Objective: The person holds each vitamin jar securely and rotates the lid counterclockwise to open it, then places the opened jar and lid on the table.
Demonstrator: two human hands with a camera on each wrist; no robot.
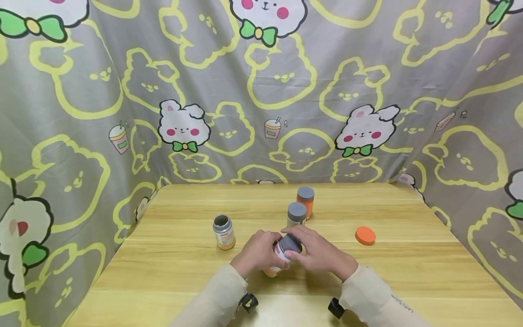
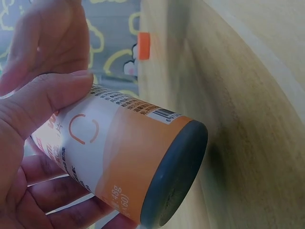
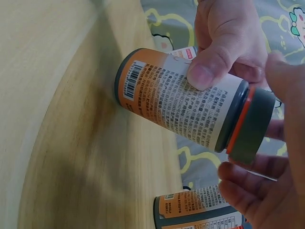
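Observation:
A supplement bottle [image 1: 281, 252] with a white and orange label is held tilted above the table, its dark base [image 2: 176, 176] toward the left wrist camera. Around its body, my left hand [image 1: 257, 252] grips with the thumb on the label. My right hand [image 1: 323, 252] holds the dark grey lid [image 3: 252, 126] at the other end, fingers and thumb about its rim. An orange band [image 3: 240, 119] shows between lid and bottle neck. Whether the lid is loose, I cannot tell.
Left of my hands stands a lidless bottle [image 1: 224, 234]. Just beyond them is a grey-lidded bottle [image 1: 296, 212], with an orange bottle [image 1: 305, 200] behind it. An orange lid [image 1: 365, 235] lies on the wooden table [image 1: 184, 281] to the right. Patterned curtains [image 1: 229, 91] enclose the table.

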